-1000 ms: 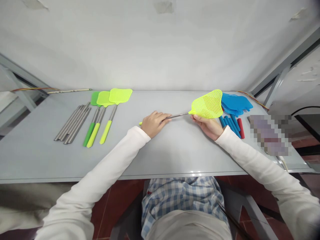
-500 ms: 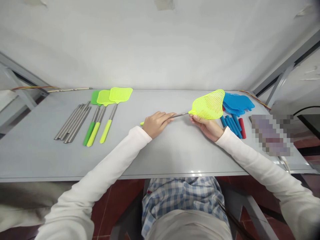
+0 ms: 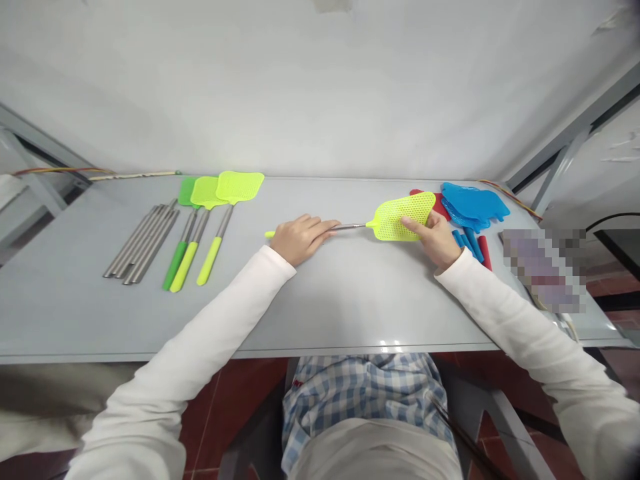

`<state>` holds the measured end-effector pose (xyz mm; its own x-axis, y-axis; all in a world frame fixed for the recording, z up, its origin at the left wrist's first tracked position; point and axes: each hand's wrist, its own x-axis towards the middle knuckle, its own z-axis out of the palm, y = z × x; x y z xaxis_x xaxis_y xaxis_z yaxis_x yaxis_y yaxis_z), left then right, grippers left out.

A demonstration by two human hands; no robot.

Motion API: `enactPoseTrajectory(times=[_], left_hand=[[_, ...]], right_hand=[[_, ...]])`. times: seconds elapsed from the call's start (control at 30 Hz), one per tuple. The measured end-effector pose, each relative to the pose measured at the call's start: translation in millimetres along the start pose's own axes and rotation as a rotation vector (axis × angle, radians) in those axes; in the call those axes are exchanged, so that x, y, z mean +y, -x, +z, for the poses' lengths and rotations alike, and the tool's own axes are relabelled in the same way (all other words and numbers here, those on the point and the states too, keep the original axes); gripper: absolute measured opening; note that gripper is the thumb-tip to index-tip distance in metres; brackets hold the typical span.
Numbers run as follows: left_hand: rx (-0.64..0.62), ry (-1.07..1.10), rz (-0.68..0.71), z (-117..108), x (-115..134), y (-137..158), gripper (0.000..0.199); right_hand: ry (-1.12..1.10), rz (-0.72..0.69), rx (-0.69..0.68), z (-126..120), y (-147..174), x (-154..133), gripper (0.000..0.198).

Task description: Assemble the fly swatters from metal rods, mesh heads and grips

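At frame left, noted metal tubes (image 3: 143, 243) and three swatters (image 3: 203, 230); at centre, left hand (image 3: 303, 240) with fingers wrapped round yellow-green swatter (image 3: 353, 227); right of centre, right hand (image 3: 441, 241) pinching its mesh head (image 3: 393, 219); at right, blue heads (image 3: 475, 203).

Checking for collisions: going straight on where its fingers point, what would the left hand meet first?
Probably the yellow swatter head, along the metal shaft from the left hand, though depth is unclear.

Right hand (image 3: 441, 241) now at the outer edge of the yellow swatter head (image 3: 393, 217), no longer its neck (image 3: 372, 225)
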<state>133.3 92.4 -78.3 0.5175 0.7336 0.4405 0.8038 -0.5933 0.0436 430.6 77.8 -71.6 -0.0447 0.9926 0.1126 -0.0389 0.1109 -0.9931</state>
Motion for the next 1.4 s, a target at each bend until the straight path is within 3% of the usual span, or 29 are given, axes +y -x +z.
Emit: enactPoseTrajectory(times=[0.13,0.57,1.4], left_hand=[[-0.022,0.014,0.024,1.1,2.5,1.5,0.047],[-0.039,-0.041,0.035,-8.9,9.2,1.6,0.047],[-0.007,-0.001,0.025,-6.4,10.0,4.7,0.043]], right_hand=[[0.036,0.053,0.006,4.1,5.7,3.7,0.046],[0.066,0.045,0.032,7.6,10.0,4.0,0.043],[0.061,0.060,-0.005,9.3,13.8,-1.1,0.045]])
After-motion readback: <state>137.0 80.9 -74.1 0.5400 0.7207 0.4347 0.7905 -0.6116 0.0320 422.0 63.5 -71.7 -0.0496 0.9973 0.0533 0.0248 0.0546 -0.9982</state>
